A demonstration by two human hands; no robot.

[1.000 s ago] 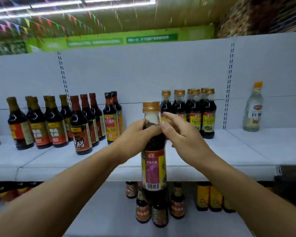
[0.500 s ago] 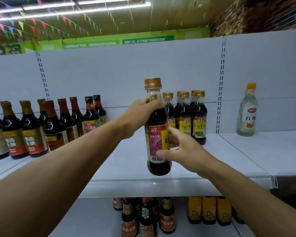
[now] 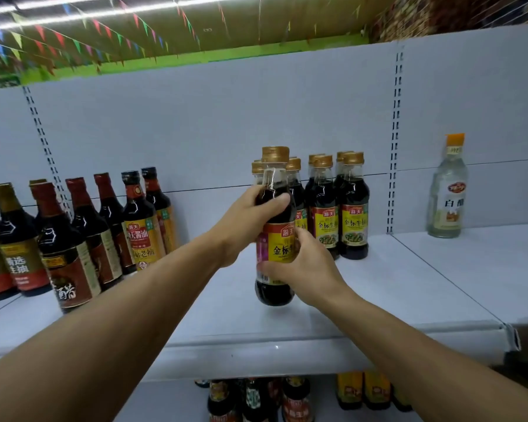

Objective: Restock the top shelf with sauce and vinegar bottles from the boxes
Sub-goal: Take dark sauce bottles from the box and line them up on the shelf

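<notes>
A dark soy sauce bottle (image 3: 275, 239) with a gold cap and a yellow and red label stands upright on the white top shelf (image 3: 378, 300), just in front of a cluster of matching gold-capped bottles (image 3: 339, 214). My left hand (image 3: 250, 220) grips its shoulder below the neck. My right hand (image 3: 302, 266) holds the lower body around the label.
A row of taller dark sauce and vinegar bottles (image 3: 73, 239) fills the shelf's left part. One clear white vinegar bottle (image 3: 447, 190) stands alone at the right. More bottles (image 3: 256, 400) sit on the shelf below. The shelf's front edge (image 3: 256, 351) runs under my forearms.
Both hands carried the bottle from in front of the shelf edge up and back onto the top shelf, towards the matching bottles. My right hand slid from the neck down to the label.
</notes>
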